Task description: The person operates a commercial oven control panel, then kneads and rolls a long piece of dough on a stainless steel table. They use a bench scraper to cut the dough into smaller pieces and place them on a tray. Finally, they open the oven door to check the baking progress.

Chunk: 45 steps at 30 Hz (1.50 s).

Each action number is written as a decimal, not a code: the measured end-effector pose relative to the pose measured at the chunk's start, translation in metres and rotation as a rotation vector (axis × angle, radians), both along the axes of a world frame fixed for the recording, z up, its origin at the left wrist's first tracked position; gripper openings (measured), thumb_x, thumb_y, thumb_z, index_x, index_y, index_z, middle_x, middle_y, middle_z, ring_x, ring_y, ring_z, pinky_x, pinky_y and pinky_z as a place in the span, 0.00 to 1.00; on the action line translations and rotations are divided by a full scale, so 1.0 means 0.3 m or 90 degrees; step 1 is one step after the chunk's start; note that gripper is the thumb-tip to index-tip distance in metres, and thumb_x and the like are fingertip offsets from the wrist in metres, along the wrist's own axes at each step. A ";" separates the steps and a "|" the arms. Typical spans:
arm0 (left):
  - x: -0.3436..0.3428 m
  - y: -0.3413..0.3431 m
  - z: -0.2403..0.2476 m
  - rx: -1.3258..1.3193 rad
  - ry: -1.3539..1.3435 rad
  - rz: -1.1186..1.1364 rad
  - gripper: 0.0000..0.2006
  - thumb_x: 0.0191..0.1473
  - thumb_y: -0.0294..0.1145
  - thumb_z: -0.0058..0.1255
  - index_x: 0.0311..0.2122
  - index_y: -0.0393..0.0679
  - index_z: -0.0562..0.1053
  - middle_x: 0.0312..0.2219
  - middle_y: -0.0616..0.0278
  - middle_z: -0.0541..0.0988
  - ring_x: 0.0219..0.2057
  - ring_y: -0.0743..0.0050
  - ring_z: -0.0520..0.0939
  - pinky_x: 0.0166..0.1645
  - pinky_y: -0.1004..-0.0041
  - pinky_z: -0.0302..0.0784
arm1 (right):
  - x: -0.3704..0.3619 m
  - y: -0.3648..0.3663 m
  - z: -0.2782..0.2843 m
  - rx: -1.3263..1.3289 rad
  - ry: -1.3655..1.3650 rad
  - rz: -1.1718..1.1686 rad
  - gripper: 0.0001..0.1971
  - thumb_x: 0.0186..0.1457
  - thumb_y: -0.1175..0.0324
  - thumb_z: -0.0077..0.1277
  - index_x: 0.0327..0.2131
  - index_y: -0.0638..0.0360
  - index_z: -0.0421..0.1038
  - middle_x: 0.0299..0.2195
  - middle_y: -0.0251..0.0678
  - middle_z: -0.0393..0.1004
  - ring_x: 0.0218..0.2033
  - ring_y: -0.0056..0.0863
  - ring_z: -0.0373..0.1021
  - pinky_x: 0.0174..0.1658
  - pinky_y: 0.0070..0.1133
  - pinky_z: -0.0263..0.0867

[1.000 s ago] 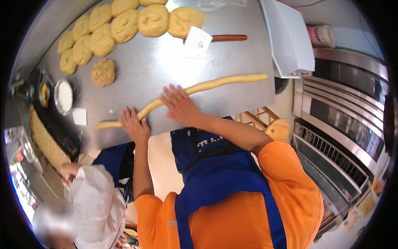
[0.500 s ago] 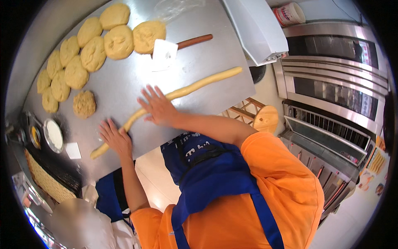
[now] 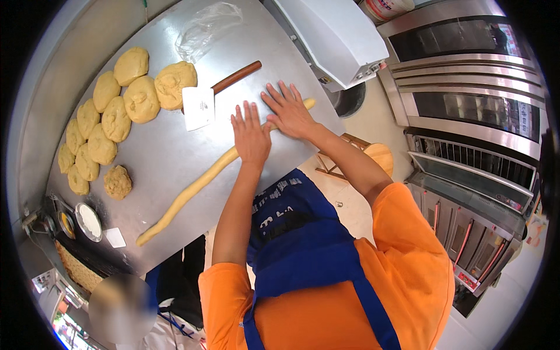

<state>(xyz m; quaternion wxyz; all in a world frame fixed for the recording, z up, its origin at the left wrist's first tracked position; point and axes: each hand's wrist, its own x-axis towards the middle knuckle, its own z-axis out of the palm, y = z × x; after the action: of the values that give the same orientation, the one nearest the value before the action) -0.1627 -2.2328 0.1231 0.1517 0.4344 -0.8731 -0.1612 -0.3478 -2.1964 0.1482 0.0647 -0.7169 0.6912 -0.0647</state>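
A long rope of yellow dough [image 3: 192, 191] lies slantwise across the steel table [image 3: 175, 157]. My left hand [image 3: 252, 135] rests flat on the rope, right of its middle, fingers stretched out. Close beside it, my right hand [image 3: 290, 112] presses on the rope near its far right end, fingers spread. Both palms hide the dough beneath them; its tip shows past my right hand. Beyond my hands lie a brown rolling pin [image 3: 238, 77] and a white card-like piece [image 3: 199, 108] that covers part of the pin.
Several dough pieces [image 3: 142, 100] sit at the table's far left, with a rougher lump [image 3: 118, 182] nearer. A bowl of white powder [image 3: 88, 222] and a white square [image 3: 115, 237] lie near the left edge. A grey-white machine [image 3: 332, 38], stool [image 3: 379, 157] and ovens [image 3: 466, 76] stand right.
Both hands have moved right along the dough rope and come close together. The view has shifted, so the table and dough pieces appear lower and further left.
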 end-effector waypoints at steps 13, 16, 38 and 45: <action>-0.027 0.068 0.025 0.007 -0.127 -0.009 0.40 0.63 0.58 0.55 0.75 0.49 0.63 0.76 0.39 0.52 0.78 0.30 0.44 0.77 0.32 0.32 | -0.069 0.132 -0.066 -0.025 -0.040 -0.005 0.38 0.66 0.45 0.55 0.76 0.37 0.58 0.79 0.43 0.45 0.79 0.58 0.35 0.77 0.57 0.32; -0.055 -0.119 0.051 -0.061 -0.075 0.078 0.44 0.64 0.60 0.53 0.74 0.38 0.61 0.77 0.37 0.50 0.78 0.29 0.41 0.79 0.36 0.30 | -0.127 -0.137 -0.030 -0.109 -0.015 -0.020 0.38 0.67 0.43 0.52 0.76 0.41 0.57 0.79 0.46 0.46 0.80 0.57 0.36 0.77 0.57 0.29; 0.393 -0.040 -0.047 0.029 -0.178 -0.088 0.33 0.45 0.67 0.64 0.39 0.43 0.74 0.33 0.58 0.73 0.40 0.56 0.76 0.46 0.60 0.73 | -0.114 0.400 0.111 -0.120 -0.229 -0.101 0.37 0.77 0.47 0.33 0.75 0.67 0.50 0.75 0.62 0.51 0.77 0.60 0.45 0.76 0.51 0.37; 0.498 -0.057 -0.039 -0.085 -0.125 -0.094 0.30 0.48 0.65 0.63 0.36 0.45 0.73 0.32 0.58 0.74 0.36 0.55 0.76 0.41 0.60 0.74 | -0.029 0.549 0.168 -0.102 -0.278 -0.269 0.35 0.77 0.51 0.34 0.74 0.69 0.51 0.73 0.61 0.56 0.74 0.59 0.53 0.74 0.45 0.47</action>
<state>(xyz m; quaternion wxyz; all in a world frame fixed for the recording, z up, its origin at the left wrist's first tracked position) -0.0134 -2.2498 0.1114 0.0821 0.3712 -0.9223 -0.0699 -0.3564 -2.0318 0.1984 0.1402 -0.5297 0.7871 -0.2832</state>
